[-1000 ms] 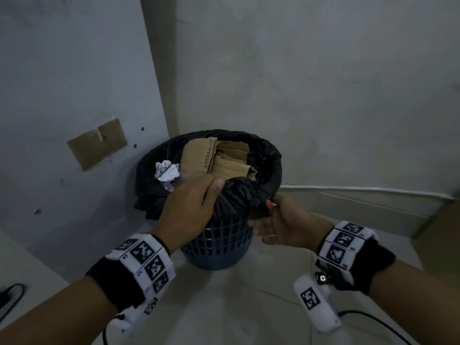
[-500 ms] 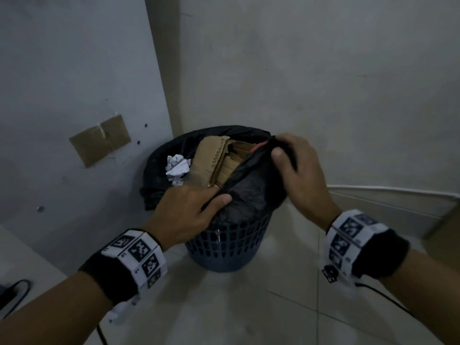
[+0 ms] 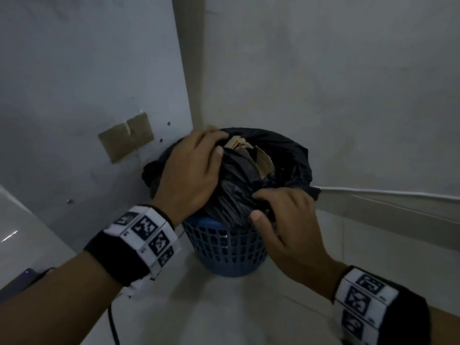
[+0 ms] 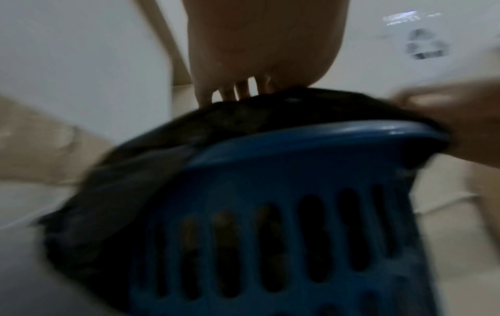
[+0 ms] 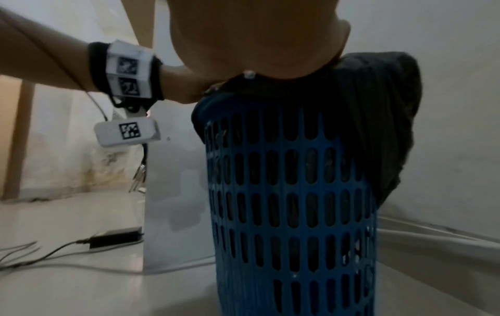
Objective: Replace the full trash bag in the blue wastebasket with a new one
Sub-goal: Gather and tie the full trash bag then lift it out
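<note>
The blue slotted wastebasket (image 3: 224,247) (image 4: 297,192) (image 5: 289,192) stands on the floor in a wall corner. A black trash bag (image 3: 286,158) (image 4: 243,115) (image 5: 378,107) lines it and is drawn partly over the top, with brown cardboard (image 3: 251,150) poking out. My left hand (image 3: 216,143) (image 4: 238,94) lies over the left of the top, fingers curled onto the bag's far edge and thumb on the gathered plastic. My right hand (image 3: 256,205) (image 4: 446,111) pinches bag plastic at the near rim. In the right wrist view its fingertips are hidden.
A white panel with brown cardboard patches (image 3: 127,139) stands on the left, close to the basket. A white cable (image 3: 373,192) runs along the right wall's base. A black cable (image 3: 112,324) and a power adapter (image 5: 116,236) lie on the floor.
My left hand moved from the near rim up over the top left. My right hand came from the far right rim down to the near rim. The bag now covers more of the trash.
</note>
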Demonstrator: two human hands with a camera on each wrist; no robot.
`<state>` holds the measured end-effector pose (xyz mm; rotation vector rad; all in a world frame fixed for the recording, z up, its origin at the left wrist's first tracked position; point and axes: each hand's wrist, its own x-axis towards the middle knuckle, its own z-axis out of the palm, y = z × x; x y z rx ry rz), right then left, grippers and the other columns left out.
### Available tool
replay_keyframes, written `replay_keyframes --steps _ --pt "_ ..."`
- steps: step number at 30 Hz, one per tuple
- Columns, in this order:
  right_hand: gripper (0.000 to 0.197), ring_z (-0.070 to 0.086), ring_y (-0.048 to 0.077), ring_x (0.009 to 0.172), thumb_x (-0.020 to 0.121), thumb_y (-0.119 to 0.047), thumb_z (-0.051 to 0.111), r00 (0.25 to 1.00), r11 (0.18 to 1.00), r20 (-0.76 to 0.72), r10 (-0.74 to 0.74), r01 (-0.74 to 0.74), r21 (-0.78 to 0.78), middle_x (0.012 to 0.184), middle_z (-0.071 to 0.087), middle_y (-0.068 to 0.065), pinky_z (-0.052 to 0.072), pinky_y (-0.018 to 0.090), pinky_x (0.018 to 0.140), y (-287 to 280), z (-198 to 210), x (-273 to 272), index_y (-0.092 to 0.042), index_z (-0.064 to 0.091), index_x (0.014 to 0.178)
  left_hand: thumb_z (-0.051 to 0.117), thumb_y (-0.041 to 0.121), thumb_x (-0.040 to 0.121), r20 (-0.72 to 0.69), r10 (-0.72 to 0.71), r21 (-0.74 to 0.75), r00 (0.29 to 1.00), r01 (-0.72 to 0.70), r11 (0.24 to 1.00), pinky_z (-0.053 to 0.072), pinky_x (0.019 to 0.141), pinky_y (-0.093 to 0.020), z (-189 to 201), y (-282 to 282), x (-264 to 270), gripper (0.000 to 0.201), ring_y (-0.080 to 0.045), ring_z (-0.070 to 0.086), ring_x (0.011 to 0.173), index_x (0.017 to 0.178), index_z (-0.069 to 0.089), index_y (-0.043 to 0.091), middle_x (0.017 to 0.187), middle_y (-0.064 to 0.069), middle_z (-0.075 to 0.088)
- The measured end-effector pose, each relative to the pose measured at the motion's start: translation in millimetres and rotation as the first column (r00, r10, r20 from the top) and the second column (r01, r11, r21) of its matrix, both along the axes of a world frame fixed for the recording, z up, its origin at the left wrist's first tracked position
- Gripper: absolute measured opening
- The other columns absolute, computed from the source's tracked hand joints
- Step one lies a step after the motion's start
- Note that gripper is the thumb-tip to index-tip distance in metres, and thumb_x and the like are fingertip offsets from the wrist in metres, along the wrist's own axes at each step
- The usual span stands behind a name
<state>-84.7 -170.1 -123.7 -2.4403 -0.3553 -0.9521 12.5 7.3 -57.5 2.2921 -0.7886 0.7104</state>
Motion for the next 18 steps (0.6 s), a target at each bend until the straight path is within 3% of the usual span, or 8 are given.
replay_keyframes --steps 4,7,8,10,12,14,16,18 --pt "0.017 0.047 0.018 0.086 0.094 -0.031 0.045 0.997 0.944 0.082 -0.006 -0.022 0.33 0.094 0.043 -0.009 0.039 0.029 0.076 -32 12 15 -0.017 0.051 0.103 0.034 0.041 0.101 -0.11 -0.133 0.133 0.985 0.147 0.98 0.042 0.1 -0.032 -6 -24 -32 0.043 -0.013 0.048 0.123 0.136 0.048 0.023 0.135 0.005 0.051" --pt "0.026 0.046 0.018 0.074 0.095 -0.045 0.044 0.975 0.751 -0.195 -0.105 0.206 0.627 0.09 0.046 0.004 0.04 0.036 0.069 -51 8 27 -0.02 0.042 0.103 0.031 0.053 0.098 -0.102 -0.064 0.245 0.993 0.088 0.965 0.048 0.084 -0.033 -21 -28 -43 0.045 -0.014 0.054 0.109 0.131 0.049 0.028 0.123 0.007 0.055" --pt "0.032 0.048 0.019 0.076 0.097 -0.049 0.042 0.918 0.652 -0.384 -0.099 0.352 0.671 0.094 0.049 0.007 0.041 0.038 0.071 -56 7 30 -0.018 0.042 0.105 0.03 0.054 0.097 -0.092 -0.056 0.25 0.994 0.078 0.965 0.049 0.078 -0.032 -24 -27 -43 0.044 -0.013 0.055 0.104 0.127 0.051 0.029 0.119 0.008 0.056" --pt "0.052 0.054 0.025 0.084 0.095 -0.063 0.033 0.659 0.513 -0.746 0.094 0.61 0.604 0.102 0.058 0.013 0.045 0.041 0.076 -63 8 29 -0.016 0.049 0.111 0.03 0.056 0.096 -0.04 -0.063 0.249 0.997 0.071 0.966 0.048 0.066 -0.028 -28 -24 -44 0.044 -0.012 0.057 0.091 0.115 0.058 0.028 0.108 0.008 0.057" --pt "0.074 0.062 0.032 0.081 0.089 -0.074 0.027 0.443 0.475 -0.828 0.345 0.678 0.561 0.092 0.066 0.016 0.047 0.036 0.071 -64 10 26 -0.01 0.061 0.101 0.032 0.058 0.095 0.023 -0.075 0.261 0.997 0.067 0.963 0.044 0.057 -0.025 -30 -23 -44 0.044 -0.011 0.055 0.078 0.099 0.062 0.026 0.096 0.008 0.055" --pt "0.064 0.061 0.03 0.069 0.093 -0.065 0.033 0.482 0.417 -0.755 0.445 0.635 0.651 0.076 0.063 0.013 0.044 0.031 0.063 -64 9 28 -0.008 0.062 0.086 0.034 0.06 0.094 0.08 -0.082 0.312 0.993 0.054 0.949 0.035 0.053 -0.022 -33 -23 -45 0.045 -0.01 0.051 0.07 0.089 0.06 0.024 0.087 0.007 0.053" --pt "0.038 0.05 0.022 0.056 0.096 -0.042 0.043 0.616 0.369 -0.69 0.381 0.583 0.724 0.066 0.05 0.009 0.04 0.028 0.055 -68 14 35 -0.012 0.052 0.075 0.036 0.063 0.092 0.135 -0.095 0.362 0.986 0.041 0.931 0.031 0.05 -0.022 -36 -22 -45 0.046 -0.011 0.048 0.066 0.086 0.057 0.023 0.081 0.006 0.052" --pt "0.028 0.033 0.017 0.047 0.089 -0.025 0.049 0.749 0.302 -0.616 0.244 0.545 0.782 0.057 0.036 0.005 0.032 0.023 0.044 -74 28 43 -0.016 0.04 0.064 0.037 0.064 0.091 0.161 -0.12 0.383 0.98 0.049 0.922 0.034 0.045 -0.025 -38 -20 -45 0.047 -0.013 0.048 0.06 0.084 0.057 0.022 0.076 0.005 0.053"
